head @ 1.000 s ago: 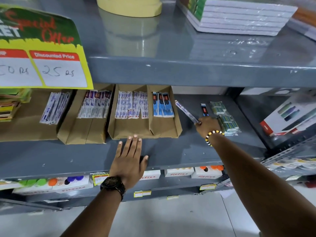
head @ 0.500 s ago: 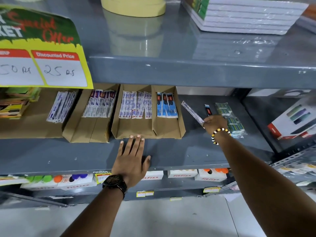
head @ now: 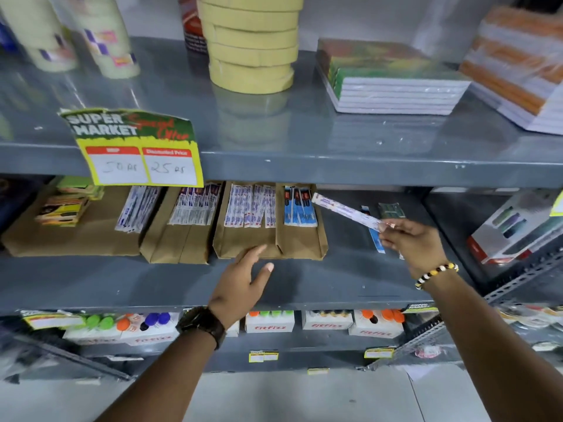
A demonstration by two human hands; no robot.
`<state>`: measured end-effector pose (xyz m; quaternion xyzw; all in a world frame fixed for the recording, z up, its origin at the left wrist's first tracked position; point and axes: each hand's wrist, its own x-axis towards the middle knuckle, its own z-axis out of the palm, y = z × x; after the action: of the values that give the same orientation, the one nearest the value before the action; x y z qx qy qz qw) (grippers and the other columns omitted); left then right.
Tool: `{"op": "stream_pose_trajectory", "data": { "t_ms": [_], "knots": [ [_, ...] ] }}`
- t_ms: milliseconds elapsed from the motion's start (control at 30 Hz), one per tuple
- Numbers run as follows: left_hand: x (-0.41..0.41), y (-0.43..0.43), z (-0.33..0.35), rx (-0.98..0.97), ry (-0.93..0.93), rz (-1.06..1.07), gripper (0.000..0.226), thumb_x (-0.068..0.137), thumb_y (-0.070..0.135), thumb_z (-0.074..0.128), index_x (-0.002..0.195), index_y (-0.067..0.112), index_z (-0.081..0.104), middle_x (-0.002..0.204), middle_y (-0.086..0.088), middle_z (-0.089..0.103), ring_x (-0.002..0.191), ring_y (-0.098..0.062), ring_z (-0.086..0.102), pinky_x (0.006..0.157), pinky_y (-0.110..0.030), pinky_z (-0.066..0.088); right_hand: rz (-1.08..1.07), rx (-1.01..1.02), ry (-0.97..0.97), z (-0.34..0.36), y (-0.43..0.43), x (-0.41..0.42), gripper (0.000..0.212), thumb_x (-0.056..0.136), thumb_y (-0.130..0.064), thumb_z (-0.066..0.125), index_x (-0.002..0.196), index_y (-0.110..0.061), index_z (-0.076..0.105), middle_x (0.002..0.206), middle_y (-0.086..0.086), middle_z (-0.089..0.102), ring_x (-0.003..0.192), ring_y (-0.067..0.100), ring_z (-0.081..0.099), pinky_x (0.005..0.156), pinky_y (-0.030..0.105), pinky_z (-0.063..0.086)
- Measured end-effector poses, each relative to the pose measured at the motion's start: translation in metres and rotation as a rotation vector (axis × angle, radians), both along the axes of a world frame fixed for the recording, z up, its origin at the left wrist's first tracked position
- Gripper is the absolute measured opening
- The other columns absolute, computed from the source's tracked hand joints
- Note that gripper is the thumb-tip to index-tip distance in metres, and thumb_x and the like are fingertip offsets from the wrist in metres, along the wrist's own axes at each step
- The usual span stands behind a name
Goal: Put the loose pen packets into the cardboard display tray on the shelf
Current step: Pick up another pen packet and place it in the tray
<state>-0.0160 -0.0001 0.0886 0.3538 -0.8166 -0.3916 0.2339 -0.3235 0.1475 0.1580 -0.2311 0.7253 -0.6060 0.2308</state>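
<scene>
A brown cardboard display tray with two compartments stands on the grey middle shelf; white-and-purple packets fill its left slot, blue packets its right slot. My right hand pinches one long white pen packet by its near end, holding it in the air just right of the tray and pointing toward it. A blue loose packet lies on the shelf beneath that hand. My left hand hovers with fingers spread at the tray's front edge, holding nothing.
Two more cardboard trays with packets stand to the left. A green pack lies at the back right, a boxed product further right. A yellow price sign hangs from the upper shelf, which carries tape rolls and notebooks.
My right hand lifted the white packet off the shelf and swung it toward the tray. My left hand rose from lying flat and tilted toward the tray front. The camera tipped upward.
</scene>
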Motion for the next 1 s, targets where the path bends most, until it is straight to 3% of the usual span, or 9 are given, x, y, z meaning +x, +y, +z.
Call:
{"op": "stream_pose_trajectory", "data": {
  "t_ms": [100, 200, 267, 433, 567, 700, 1000],
  "knots": [
    [-0.006, -0.004, 0.040, 0.328, 0.214, 0.014, 0.040, 0.097, 0.032, 0.061, 0.136, 0.029, 0.052, 0.132, 0.008, 0.063, 0.111, 0.004, 0.061, 0.100, -0.021, 0.046, 0.105, -0.065, -0.082, 0.014, 0.004, 0.019, 0.008, 0.080, -0.008, 0.075, 0.088, -0.009, 0.074, 0.083, 0.016, 0.070, 0.072, 0.021, 0.065, 0.064, 0.021, 0.057],
    [-0.008, -0.009, 0.064, 0.474, 0.357, 0.064, 0.032, 0.095, 0.026, 0.065, 0.126, 0.035, 0.060, 0.122, 0.012, 0.069, 0.110, -0.004, 0.065, 0.102, -0.036, 0.050, 0.217, -0.064, -0.106, 0.026, 0.004, 0.037, 0.018, 0.082, -0.005, 0.072, 0.098, 0.000, 0.071, 0.084, 0.016, 0.069, 0.073, 0.021, 0.066, 0.065, 0.021, 0.058],
    [-0.005, -0.008, 0.075, 0.527, 0.410, 0.083, 0.032, 0.094, 0.025, 0.067, 0.124, 0.033, 0.062, 0.118, 0.012, 0.071, 0.111, -0.007, 0.065, 0.098, -0.035, 0.052, 0.280, -0.047, -0.101, 0.033, 0.003, 0.049, 0.019, 0.082, -0.004, 0.071, 0.101, 0.001, 0.070, 0.084, 0.015, 0.069, 0.074, 0.020, 0.066, 0.066, 0.021, 0.058],
    [0.011, -0.009, 0.083, 0.561, 0.500, 0.137, 0.026, 0.090, 0.024, 0.072, 0.116, 0.023, 0.071, 0.109, -0.001, 0.076, 0.105, -0.020, 0.070, 0.084, -0.032, 0.056, 0.404, -0.027, -0.100, 0.049, 0.003, 0.070, 0.016, 0.079, -0.007, 0.073, 0.095, -0.006, 0.073, 0.083, 0.012, 0.073, 0.072, 0.017, 0.067, 0.067, 0.023, 0.058],
    [0.023, -0.006, 0.082, 0.541, 0.504, 0.171, 0.014, 0.088, 0.020, 0.073, 0.102, 0.023, 0.076, 0.097, -0.005, 0.077, 0.098, -0.021, 0.070, 0.087, -0.035, 0.055, 0.433, -0.045, -0.128, 0.054, 0.004, 0.083, 0.025, 0.070, -0.018, 0.076, 0.092, -0.007, 0.074, 0.082, 0.011, 0.074, 0.073, 0.017, 0.067, 0.068, 0.025, 0.057],
    [0.032, -0.003, 0.082, 0.559, 0.513, 0.178, 0.013, 0.088, 0.020, 0.073, 0.101, 0.021, 0.076, 0.096, -0.007, 0.077, 0.095, -0.019, 0.070, 0.087, -0.037, 0.055, 0.408, -0.095, -0.199, 0.053, 0.005, 0.094, 0.010, 0.082, -0.008, 0.070, 0.091, -0.007, 0.073, 0.078, 0.007, 0.074, 0.071, 0.016, 0.068, 0.066, 0.022, 0.058],
    [0.049, 0.001, 0.089, 0.579, 0.524, 0.196, 0.013, 0.087, 0.018, 0.074, 0.099, 0.021, 0.077, 0.097, -0.009, 0.077, 0.094, -0.020, 0.068, 0.087, -0.038, 0.054, 0.402, -0.042, -0.196, 0.058, 0.005, 0.108, 0.008, 0.084, -0.001, 0.068, 0.089, -0.003, 0.073, 0.084, 0.015, 0.073, 0.075, 0.023, 0.068, 0.068, 0.025, 0.059]
  ]
}}
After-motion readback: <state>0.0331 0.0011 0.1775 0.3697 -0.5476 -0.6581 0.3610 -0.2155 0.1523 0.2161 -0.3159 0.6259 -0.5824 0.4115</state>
